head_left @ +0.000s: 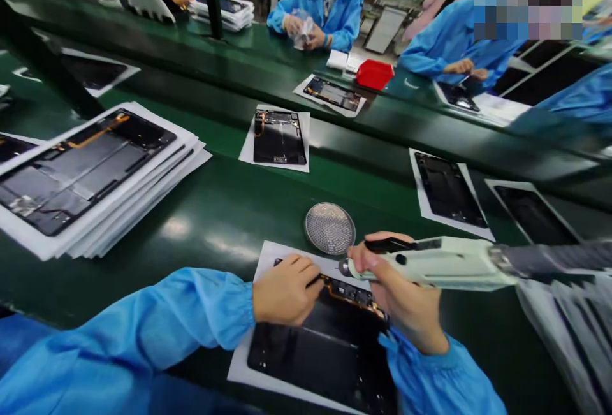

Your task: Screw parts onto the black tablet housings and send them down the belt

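Observation:
My right hand (399, 287) grips a white electric screwdriver (433, 264), its metal tip close above the top edge of a dark tablet housing (318, 354). That housing lies on a white paper sheet (243, 364), with copper-coloured flex and small circuit parts along its upper edge (351, 294). My left hand (285, 291) rests over the housing's top edge, pinching a thin dark tool (313, 282), perhaps tweezers. A round metal mesh dish (329, 229) with a silvery surface sits just above both hands, touching neither.
A green conveyor belt (215, 224) carries more housings on paper sheets (278, 138), and a tall stack (86, 176) lies to the left. Co-workers in blue sleeves (315, 10) sit across the far bench, near a red bin (375, 74). The screwdriver's grey cable (554, 257) runs off right.

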Tool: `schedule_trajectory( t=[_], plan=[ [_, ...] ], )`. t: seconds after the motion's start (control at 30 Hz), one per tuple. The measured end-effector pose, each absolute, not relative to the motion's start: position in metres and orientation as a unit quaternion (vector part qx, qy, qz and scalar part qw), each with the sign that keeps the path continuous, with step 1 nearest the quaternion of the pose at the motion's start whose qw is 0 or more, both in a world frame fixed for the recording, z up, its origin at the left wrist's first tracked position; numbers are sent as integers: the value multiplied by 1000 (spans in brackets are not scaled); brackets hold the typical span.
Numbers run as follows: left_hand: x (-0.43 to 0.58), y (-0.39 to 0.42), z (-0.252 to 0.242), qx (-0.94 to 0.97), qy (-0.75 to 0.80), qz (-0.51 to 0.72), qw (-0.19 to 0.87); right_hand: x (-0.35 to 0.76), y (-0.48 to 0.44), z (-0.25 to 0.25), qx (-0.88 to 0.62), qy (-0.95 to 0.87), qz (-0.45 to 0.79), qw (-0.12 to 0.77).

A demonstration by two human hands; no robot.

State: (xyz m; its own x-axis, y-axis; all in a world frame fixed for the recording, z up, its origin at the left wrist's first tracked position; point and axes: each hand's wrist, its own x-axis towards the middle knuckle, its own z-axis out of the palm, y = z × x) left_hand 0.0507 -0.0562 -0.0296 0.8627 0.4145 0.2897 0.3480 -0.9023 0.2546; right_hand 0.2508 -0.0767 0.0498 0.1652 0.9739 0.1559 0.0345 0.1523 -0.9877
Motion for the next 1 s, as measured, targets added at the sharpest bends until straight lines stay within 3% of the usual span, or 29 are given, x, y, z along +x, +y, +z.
schedule_trajectory(
  t=[0.37, 1.0],
  plan=[
    [55, -59, -26, 954, 204, 202, 91, 238, -82, 25, -540, -491, 452, 512],
    [54, -60, -27, 930, 250, 232, 137, 227, -80, 17, -549, -508, 422, 512]
  ],
)
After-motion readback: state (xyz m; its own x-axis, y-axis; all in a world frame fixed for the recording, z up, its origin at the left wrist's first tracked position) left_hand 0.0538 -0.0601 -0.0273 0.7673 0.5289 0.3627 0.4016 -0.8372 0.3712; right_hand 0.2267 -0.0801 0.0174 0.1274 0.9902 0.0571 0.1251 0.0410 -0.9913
